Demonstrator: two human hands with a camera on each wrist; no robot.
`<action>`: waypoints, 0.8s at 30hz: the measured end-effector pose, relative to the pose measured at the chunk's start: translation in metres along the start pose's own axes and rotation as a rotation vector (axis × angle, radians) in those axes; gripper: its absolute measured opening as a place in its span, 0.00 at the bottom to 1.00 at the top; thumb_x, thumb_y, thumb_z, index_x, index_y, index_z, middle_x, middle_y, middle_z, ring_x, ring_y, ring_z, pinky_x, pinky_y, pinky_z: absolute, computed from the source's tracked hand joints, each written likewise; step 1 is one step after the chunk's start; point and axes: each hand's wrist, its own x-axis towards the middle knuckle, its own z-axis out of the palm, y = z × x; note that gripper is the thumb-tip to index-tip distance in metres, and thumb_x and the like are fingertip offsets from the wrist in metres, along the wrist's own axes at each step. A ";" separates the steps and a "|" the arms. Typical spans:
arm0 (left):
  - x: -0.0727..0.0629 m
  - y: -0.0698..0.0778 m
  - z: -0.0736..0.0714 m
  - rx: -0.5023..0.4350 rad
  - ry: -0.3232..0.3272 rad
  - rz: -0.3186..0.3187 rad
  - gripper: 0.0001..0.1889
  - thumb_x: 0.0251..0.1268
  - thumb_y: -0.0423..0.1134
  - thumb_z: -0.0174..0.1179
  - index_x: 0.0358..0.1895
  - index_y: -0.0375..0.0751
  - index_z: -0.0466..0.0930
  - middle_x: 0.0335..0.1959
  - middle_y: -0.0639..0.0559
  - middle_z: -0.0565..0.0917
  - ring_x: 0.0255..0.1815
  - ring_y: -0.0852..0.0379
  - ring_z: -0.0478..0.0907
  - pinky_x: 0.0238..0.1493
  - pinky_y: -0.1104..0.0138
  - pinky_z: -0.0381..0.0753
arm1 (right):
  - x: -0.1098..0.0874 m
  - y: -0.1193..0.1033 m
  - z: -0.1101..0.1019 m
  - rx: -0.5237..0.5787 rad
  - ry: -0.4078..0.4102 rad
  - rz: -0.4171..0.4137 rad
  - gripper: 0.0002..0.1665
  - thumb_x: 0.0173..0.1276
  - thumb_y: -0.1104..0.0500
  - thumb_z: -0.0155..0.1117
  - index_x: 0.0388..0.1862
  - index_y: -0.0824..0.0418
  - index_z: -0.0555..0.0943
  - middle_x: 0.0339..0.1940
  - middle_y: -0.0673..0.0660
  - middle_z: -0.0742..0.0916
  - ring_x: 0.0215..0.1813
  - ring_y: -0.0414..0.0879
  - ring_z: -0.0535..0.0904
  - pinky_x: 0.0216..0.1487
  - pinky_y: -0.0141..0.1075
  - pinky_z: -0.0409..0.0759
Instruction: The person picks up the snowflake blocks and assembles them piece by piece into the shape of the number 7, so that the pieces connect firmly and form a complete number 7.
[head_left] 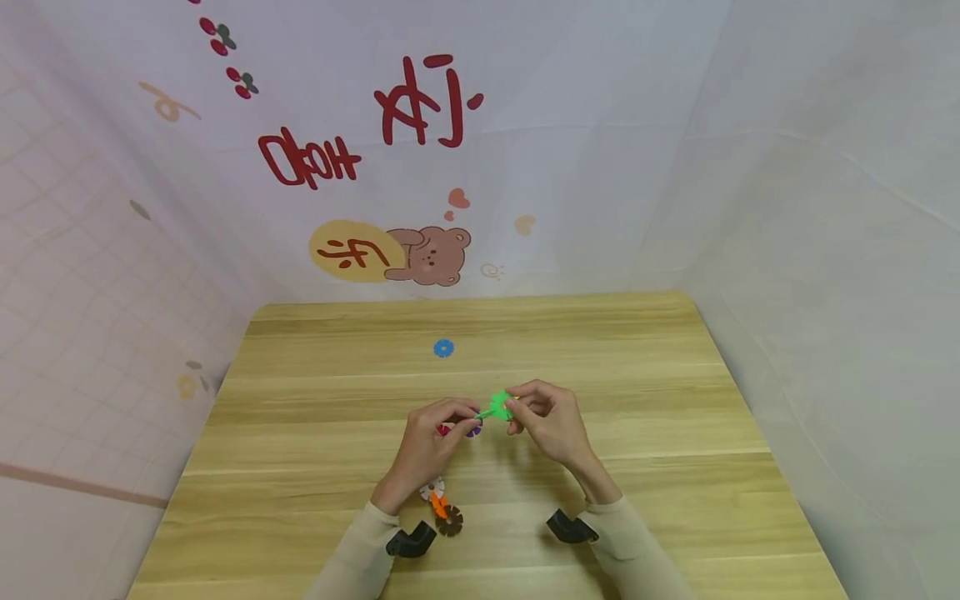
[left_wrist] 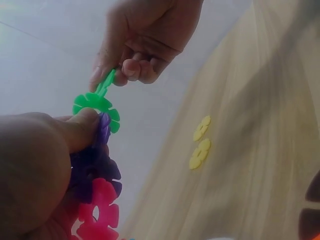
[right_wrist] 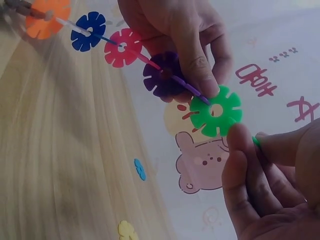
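A chain of slotted plastic snowflake discs hangs from my left hand (head_left: 427,442), whose thumb and fingers pinch it where a purple disc (right_wrist: 162,75) leads to a green disc (right_wrist: 200,117). Fingertips of my right hand (head_left: 553,423) pinch a second green disc (left_wrist: 106,84), seen nearly edge-on and touching the first. Farther down the chain come a red disc (right_wrist: 122,59), a dark blue disc (right_wrist: 80,41), a white disc (head_left: 426,493), an orange disc (head_left: 439,505) and a brown disc (head_left: 450,523). Part of the chain is hidden behind the left hand.
A loose blue disc (head_left: 437,348) lies on the wooden table (head_left: 315,375) toward the back. Two yellow discs (left_wrist: 202,149) lie on the table, mostly hidden by the right hand in the head view. White printed cloth (head_left: 570,100) surrounds the table's back and sides.
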 end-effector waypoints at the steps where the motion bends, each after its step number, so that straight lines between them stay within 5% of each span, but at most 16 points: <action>1: 0.000 0.000 0.000 -0.004 -0.001 0.000 0.04 0.76 0.27 0.73 0.45 0.40 0.92 0.50 0.39 0.96 0.44 0.52 0.96 0.42 0.63 0.97 | 0.000 -0.001 0.000 -0.001 -0.002 0.001 0.09 0.79 0.70 0.72 0.55 0.70 0.89 0.34 0.72 0.93 0.25 0.48 0.92 0.29 0.31 0.90; 5: 0.000 0.001 0.002 -0.017 0.004 -0.002 0.04 0.77 0.28 0.72 0.45 0.40 0.92 0.49 0.42 0.96 0.42 0.53 0.95 0.41 0.62 0.97 | 0.001 -0.004 0.000 0.000 -0.007 -0.004 0.09 0.80 0.70 0.72 0.55 0.71 0.89 0.34 0.74 0.93 0.26 0.42 0.91 0.29 0.30 0.89; 9: 0.001 0.003 0.003 -0.020 0.008 -0.003 0.03 0.77 0.27 0.72 0.45 0.39 0.92 0.49 0.44 0.96 0.41 0.54 0.95 0.41 0.64 0.97 | 0.002 -0.005 -0.001 -0.006 -0.006 0.007 0.09 0.80 0.69 0.72 0.54 0.71 0.90 0.34 0.72 0.93 0.26 0.55 0.92 0.30 0.31 0.90; 17: -0.001 0.001 0.001 -0.011 -0.003 0.004 0.03 0.77 0.28 0.72 0.44 0.39 0.93 0.48 0.45 0.96 0.39 0.56 0.95 0.40 0.66 0.96 | 0.002 -0.001 0.001 -0.018 -0.036 0.023 0.09 0.81 0.68 0.72 0.55 0.69 0.90 0.35 0.70 0.93 0.28 0.65 0.91 0.30 0.31 0.89; 24: -0.002 0.000 0.003 -0.006 0.024 0.028 0.03 0.75 0.26 0.73 0.42 0.37 0.93 0.47 0.40 0.96 0.39 0.51 0.95 0.37 0.67 0.95 | 0.000 0.003 0.005 0.007 -0.028 0.030 0.09 0.80 0.70 0.71 0.56 0.70 0.89 0.35 0.72 0.92 0.27 0.57 0.92 0.32 0.30 0.90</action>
